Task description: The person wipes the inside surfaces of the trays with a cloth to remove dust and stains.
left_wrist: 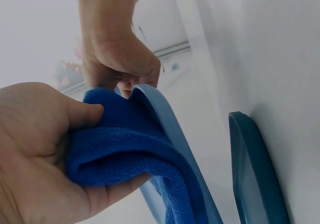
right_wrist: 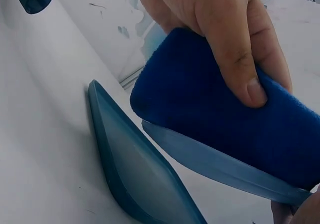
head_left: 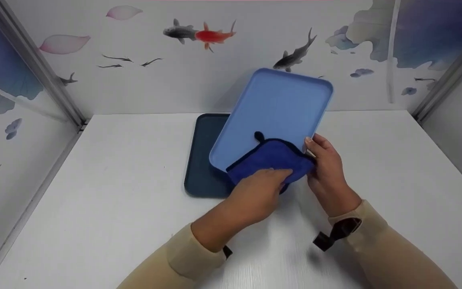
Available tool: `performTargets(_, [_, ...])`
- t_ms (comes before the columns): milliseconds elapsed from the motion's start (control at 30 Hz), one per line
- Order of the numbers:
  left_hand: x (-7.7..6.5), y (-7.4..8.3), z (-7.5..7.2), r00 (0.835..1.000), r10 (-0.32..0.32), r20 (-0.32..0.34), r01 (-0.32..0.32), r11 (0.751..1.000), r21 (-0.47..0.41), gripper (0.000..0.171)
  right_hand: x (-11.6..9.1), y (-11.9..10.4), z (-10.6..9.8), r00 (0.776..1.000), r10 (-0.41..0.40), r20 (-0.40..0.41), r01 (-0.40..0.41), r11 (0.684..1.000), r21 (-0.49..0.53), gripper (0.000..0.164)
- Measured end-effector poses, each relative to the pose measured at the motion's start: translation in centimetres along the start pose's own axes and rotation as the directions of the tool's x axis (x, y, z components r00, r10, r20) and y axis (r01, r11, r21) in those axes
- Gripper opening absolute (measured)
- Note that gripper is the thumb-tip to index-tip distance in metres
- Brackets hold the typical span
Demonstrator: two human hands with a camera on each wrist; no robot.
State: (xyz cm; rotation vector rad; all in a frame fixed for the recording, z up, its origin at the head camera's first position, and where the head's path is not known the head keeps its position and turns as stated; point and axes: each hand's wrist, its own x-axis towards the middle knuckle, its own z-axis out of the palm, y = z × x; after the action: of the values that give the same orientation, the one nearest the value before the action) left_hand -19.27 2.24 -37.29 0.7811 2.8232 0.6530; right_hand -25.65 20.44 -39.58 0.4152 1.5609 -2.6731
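A light blue tray (head_left: 279, 104) is held up at a tilt above the table. My right hand (head_left: 329, 174) grips its right edge, thumb on the inner face. Over the tray's lower part lies a dark blue cloth (head_left: 269, 160) with black edging and a small loop. My left hand (head_left: 257, 196) holds this cloth against the tray; in the left wrist view, the cloth (left_wrist: 120, 149) is folded between thumb and fingers. The right wrist view shows the cloth (right_wrist: 200, 98) wrapped over the tray's rim (right_wrist: 215, 166). Part of the tray is hidden behind the cloth.
A dark teal tray (head_left: 205, 160) lies on the white table (head_left: 126, 192), partly covered from view by the raised tray. Behind the table stands a white wall (head_left: 146, 88) with painted fish. Side panels with metal posts (head_left: 50, 76) border the table.
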Motion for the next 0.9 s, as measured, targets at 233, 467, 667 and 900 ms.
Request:
performTargets(233, [-0.6,-0.5,-1.4,0.997,-0.016,0.071,0.029,0.982,-0.184,0.044,0.1,-0.9,-0.5,0.998,0.056,-0.018,-0.055,0.998,0.043,0.037])
performTargets(467, [-1.0,-0.8,-2.3,0.997,-0.009,0.076,0.031,0.959,-0.282,0.041,0.4,-1.6,-0.8,0.998,0.061,-0.023,-0.06,0.996,0.062,0.042])
performTargets(667, [-1.6,-0.6,-3.4,0.997,-0.03,0.077,0.055,0.935,-0.351,0.04,0.6,-2.4,-1.4,0.997,0.069,-0.018,-0.067,0.993,0.102,0.041])
performTargets(900, [-2.5,-1.1,-5.4,0.998,-0.059,0.036,0.069,0.904,-0.422,0.043,0.7,-3.6,-3.7,0.999,0.035,0.024,-0.039,0.987,0.156,0.033])
